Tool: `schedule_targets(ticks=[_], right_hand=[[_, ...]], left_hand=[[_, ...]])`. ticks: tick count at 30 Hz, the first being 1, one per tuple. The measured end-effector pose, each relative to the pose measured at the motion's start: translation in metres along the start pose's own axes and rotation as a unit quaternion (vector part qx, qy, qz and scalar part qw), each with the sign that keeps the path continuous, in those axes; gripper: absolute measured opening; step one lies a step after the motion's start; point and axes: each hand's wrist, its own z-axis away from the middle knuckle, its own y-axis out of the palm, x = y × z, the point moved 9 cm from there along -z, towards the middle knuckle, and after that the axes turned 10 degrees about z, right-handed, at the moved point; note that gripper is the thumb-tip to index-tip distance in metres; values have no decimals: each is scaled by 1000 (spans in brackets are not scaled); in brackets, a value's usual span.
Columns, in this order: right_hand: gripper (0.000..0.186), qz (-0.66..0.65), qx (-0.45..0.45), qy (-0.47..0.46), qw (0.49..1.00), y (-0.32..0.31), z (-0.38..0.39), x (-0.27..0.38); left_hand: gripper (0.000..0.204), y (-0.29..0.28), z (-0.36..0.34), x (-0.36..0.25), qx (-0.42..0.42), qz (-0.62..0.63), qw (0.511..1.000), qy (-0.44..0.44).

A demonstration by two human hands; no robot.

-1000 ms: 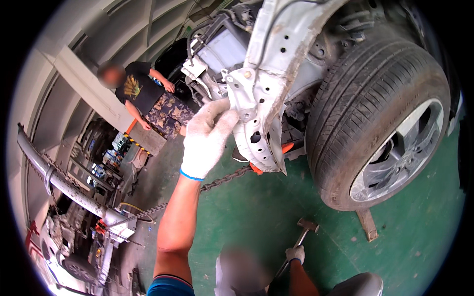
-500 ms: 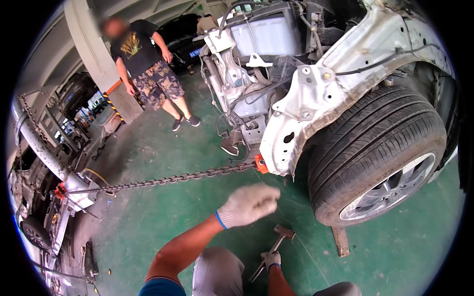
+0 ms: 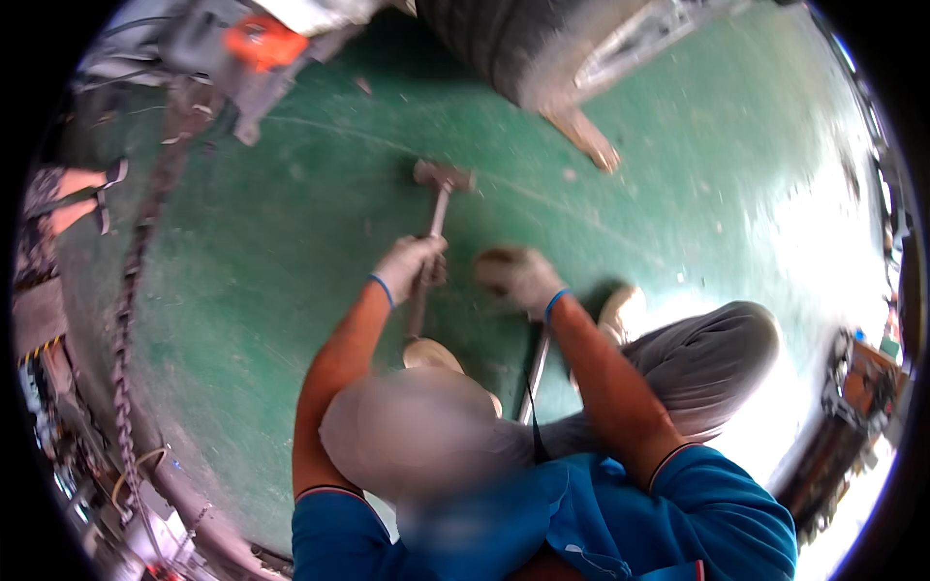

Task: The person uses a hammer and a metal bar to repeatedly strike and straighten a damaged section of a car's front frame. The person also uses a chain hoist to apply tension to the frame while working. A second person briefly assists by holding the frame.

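My gloved left hand (image 3: 411,265) is closed round the handle of a hammer (image 3: 438,208). The hammer's steel head points away from me, above the green floor, and its handle runs back toward my shoe. To the right of the handle is my gloved right hand (image 3: 523,279), apart from the hammer; motion smears its fingers, and whether they hold anything is unclear. A slim metal bar (image 3: 535,373) shows below my right wrist, between my legs, with its upper end hidden near the wrist.
Ahead stands the car's tyre (image 3: 494,44) with a wooden block (image 3: 586,140) beside it. An orange clamp (image 3: 263,43) sits on the car body at upper left. A heavy chain (image 3: 124,339) runs down the left side. Another person's legs (image 3: 82,198) appear at far left.
The hammer has passed from my right hand to my left. My left hand has come back from near the chain. The view has swung down and right, toward my legs.
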Motion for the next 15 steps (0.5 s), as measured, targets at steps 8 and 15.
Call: schedule_targets(ticks=[8, 15], right_hand=[[40, 394, -20, 304, 867, -24, 104, -210], [42, 351, -105, 264, 893, 29, 101, -164]], left_hand=[[27, 1, 4, -10, 6, -95, 993, -70], [36, -32, 13, -21, -201, -505, 828, 137]])
